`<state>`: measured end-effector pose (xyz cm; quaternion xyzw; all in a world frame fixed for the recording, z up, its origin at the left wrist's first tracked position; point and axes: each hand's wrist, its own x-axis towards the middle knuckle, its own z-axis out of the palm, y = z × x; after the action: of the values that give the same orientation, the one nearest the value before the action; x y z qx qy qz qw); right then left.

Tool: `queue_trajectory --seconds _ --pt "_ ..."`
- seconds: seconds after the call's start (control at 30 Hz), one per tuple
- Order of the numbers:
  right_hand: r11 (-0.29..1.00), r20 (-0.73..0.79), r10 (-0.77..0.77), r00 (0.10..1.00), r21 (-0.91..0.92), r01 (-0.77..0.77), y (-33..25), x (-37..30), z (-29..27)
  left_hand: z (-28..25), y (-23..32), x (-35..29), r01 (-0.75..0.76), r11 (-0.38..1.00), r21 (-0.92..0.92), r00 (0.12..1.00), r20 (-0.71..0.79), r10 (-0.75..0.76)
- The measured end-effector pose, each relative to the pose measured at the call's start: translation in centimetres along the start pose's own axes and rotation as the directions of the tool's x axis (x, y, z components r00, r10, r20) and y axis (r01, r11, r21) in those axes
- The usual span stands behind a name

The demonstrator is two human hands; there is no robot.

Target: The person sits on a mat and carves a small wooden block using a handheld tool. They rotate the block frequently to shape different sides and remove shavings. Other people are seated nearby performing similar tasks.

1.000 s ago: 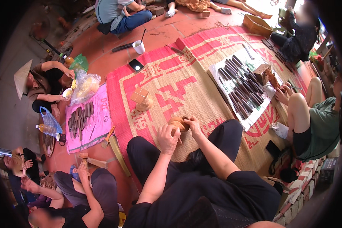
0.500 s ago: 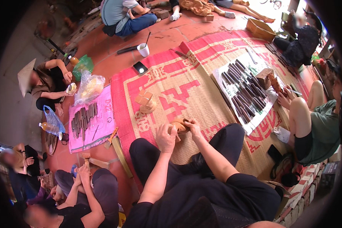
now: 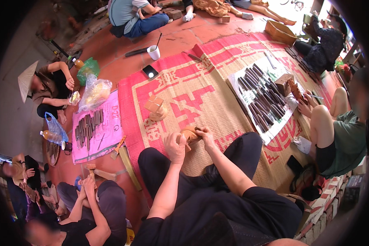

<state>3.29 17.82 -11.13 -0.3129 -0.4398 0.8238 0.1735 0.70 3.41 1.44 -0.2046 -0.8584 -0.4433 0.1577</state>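
Note:
A light orange-brown carved wooden piece [image 3: 190,133] is between my hands, above my crossed legs. My left hand [image 3: 175,148] is closed around its left side, the thumb raised near its top. At the right end, the bent fingers of my right hand [image 3: 206,137] are closed on the same piece; whether a small tool is also in them I cannot tell. On the mat just beyond stands another carved wooden piece [image 3: 155,107] with a block-shaped top and a rounded lower part.
A red and straw-coloured mat [image 3: 184,92] spreads before me. Right: many dark-handled carving tools [image 3: 264,96] on a white sheet, beside a person working on wood. Left: a pink sheet [image 3: 108,141] with more tools, near seated people. Farther off: a phone [image 3: 150,72] and white cup [image 3: 153,52].
Both my hands and the carved piece are nearly where they were. The whole view has shifted slightly. At left, the person in the conical hat has moved a hand over the small container.

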Motion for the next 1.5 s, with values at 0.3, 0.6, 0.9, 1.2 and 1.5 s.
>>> queue_trajectory --seconds 0.3,0.6,0.9,1.2,1.5 --pt "0.994 -0.238 -0.016 0.971 -0.105 -0.01 1.4 3.3 -0.3 0.0 0.5 0.4 0.004 1.0 0.018 0.999 0.054 -0.005" --pt "0.995 0.018 -0.034 0.999 -0.098 0.035 0.7 0.5 1.2 -0.5 -0.4 0.3 0.071 0.997 0.006 0.997 -0.03 -0.071" --pt "0.998 -0.031 0.01 0.999 -0.063 -0.012 0.3 3.5 0.5 -0.2 -0.1 0.4 0.028 0.999 0.021 0.998 -0.048 -0.027" --pt "0.926 -0.225 -0.163 0.961 -0.37 0.071 0.2 4.6 0.8 0.2 0.7 0.1 -0.029 0.999 0.035 0.999 0.027 0.028" --pt "0.988 0.026 -0.012 1.0 -0.154 0.016 0.9 1.6 1.0 -0.2 0.0 0.2 0.038 0.998 0.041 0.999 -0.018 -0.038"
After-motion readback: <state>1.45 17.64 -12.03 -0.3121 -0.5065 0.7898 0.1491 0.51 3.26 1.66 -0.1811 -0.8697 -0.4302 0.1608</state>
